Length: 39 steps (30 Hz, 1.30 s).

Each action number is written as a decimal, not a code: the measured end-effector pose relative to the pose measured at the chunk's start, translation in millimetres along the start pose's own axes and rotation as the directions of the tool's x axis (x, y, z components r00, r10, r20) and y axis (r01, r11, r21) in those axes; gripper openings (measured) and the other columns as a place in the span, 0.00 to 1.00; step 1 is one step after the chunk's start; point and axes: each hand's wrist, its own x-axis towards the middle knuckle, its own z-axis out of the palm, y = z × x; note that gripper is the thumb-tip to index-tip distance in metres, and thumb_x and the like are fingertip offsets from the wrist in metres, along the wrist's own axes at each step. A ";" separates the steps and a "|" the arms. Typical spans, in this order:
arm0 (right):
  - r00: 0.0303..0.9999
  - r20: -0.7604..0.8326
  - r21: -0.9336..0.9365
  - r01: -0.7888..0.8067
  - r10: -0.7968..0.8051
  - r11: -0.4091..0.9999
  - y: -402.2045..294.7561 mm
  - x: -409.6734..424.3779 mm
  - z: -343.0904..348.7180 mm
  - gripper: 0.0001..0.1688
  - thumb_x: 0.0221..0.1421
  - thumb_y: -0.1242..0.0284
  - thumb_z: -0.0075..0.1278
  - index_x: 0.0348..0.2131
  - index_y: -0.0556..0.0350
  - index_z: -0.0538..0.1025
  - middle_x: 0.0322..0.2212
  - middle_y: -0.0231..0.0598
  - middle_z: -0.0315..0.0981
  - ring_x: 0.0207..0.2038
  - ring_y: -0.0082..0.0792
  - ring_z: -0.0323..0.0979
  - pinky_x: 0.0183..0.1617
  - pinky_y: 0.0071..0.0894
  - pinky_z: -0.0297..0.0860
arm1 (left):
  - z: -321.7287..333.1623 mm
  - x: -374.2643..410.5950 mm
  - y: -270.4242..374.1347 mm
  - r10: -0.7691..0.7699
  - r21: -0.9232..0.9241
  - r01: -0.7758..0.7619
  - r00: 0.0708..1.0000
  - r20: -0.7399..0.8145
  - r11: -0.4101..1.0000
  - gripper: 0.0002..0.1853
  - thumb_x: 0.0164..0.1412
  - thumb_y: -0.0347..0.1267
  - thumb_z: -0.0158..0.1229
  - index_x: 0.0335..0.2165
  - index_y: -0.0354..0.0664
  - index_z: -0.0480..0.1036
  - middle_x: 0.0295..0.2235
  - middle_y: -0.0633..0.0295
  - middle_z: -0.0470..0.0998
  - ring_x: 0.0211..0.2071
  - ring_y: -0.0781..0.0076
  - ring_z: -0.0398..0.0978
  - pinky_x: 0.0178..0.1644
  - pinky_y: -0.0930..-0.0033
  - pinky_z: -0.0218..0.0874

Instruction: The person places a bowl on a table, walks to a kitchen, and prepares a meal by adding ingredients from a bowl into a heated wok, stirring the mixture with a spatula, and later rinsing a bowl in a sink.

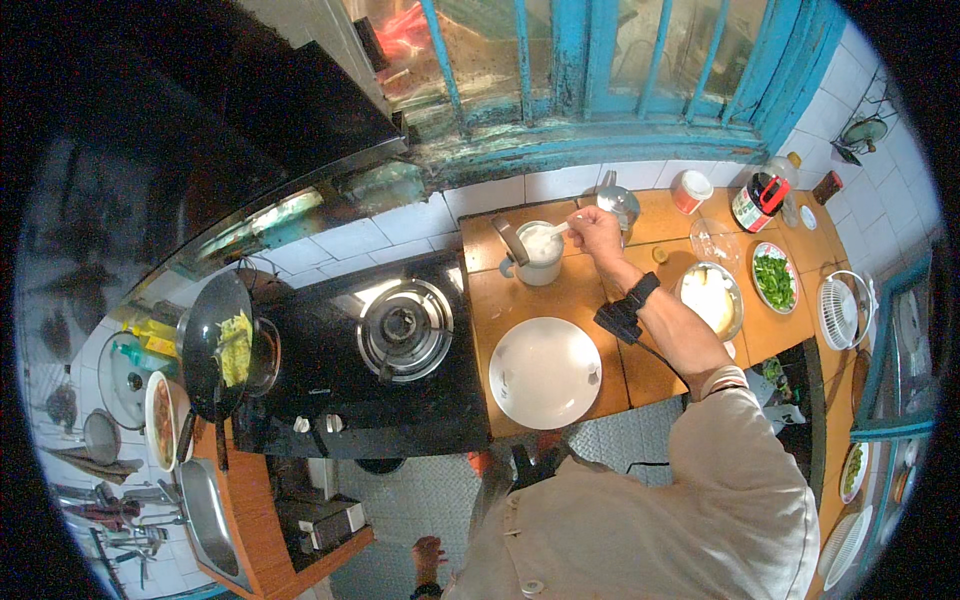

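Observation:
My right hand [596, 229] grips a small white spoon [555, 229], whose bowl end is in a lidded canister [540, 262] of white granules. The canister's brown lid [509, 241] stands tilted up on its left side. My left hand [427, 553] hangs low at the bottom, away from the counter, with no object seen in it. A large white plate [545, 373] lies on the tiled counter in front of the canister. To the left, a wok [206, 322] with yellow-green food [235, 349] and a utensil in it sits on the stove.
An unused burner [405, 322] lies between wok and counter. Right of my forearm are a metal bowl [709, 300] with white and yellow contents, a dish of chopped greens [775, 277], a dark sauce bottle [759, 201] and a red-white jar [691, 192]. A sink [214, 517] is at lower left.

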 end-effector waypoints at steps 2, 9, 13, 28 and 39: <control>1.000 -0.006 0.070 -0.007 0.008 0.998 -3.2 -3.4 -2.6 0.04 0.47 0.77 0.48 0.23 0.60 0.70 0.15 0.33 0.69 0.13 0.18 0.62 0.14 0.15 0.56 | -5.4 4.1 -8.1 0.010 0.116 -0.012 1.000 0.012 0.993 0.09 0.51 0.32 0.52 0.32 0.38 0.68 0.28 0.59 0.72 0.26 0.63 0.72 0.23 0.63 0.68; 0.998 -0.009 0.188 -0.063 0.066 0.980 -1.5 -4.2 -11.4 0.04 0.48 0.76 0.48 0.23 0.57 0.70 0.15 0.31 0.68 0.13 0.16 0.60 0.12 0.12 0.52 | -4.5 15.8 -26.1 -0.078 0.007 0.078 0.997 0.015 0.997 0.09 0.53 0.33 0.49 0.31 0.40 0.68 0.27 0.59 0.72 0.25 0.63 0.73 0.21 0.63 0.68; 0.997 0.003 0.253 -0.078 0.080 0.964 1.5 -4.2 -18.6 0.04 0.48 0.76 0.48 0.23 0.58 0.70 0.14 0.31 0.67 0.11 0.16 0.58 0.11 0.13 0.51 | -3.3 25.7 -38.8 -0.103 -0.084 0.105 0.994 0.020 0.991 0.08 0.53 0.34 0.48 0.30 0.41 0.68 0.26 0.59 0.72 0.24 0.63 0.73 0.20 0.63 0.68; 0.926 0.369 0.307 -0.039 -0.081 0.951 -131.1 -120.9 98.3 0.04 0.49 0.75 0.47 0.27 0.57 0.70 0.15 0.30 0.67 0.12 0.12 0.57 0.12 0.10 0.48 | -69.4 36.6 -44.4 -0.097 -0.194 0.115 0.990 0.099 0.974 0.11 0.52 0.34 0.50 0.32 0.38 0.68 0.27 0.57 0.72 0.23 0.61 0.73 0.21 0.61 0.68; 0.781 0.622 0.265 -0.278 0.056 0.923 -127.8 -192.6 465.7 0.03 0.49 0.79 0.46 0.27 0.63 0.69 0.16 0.36 0.68 0.13 0.17 0.59 0.11 0.12 0.49 | -268.9 80.1 -140.0 -0.170 -0.495 0.148 0.985 0.000 0.856 0.12 0.51 0.31 0.54 0.35 0.35 0.69 0.31 0.55 0.74 0.24 0.61 0.72 0.24 0.60 0.69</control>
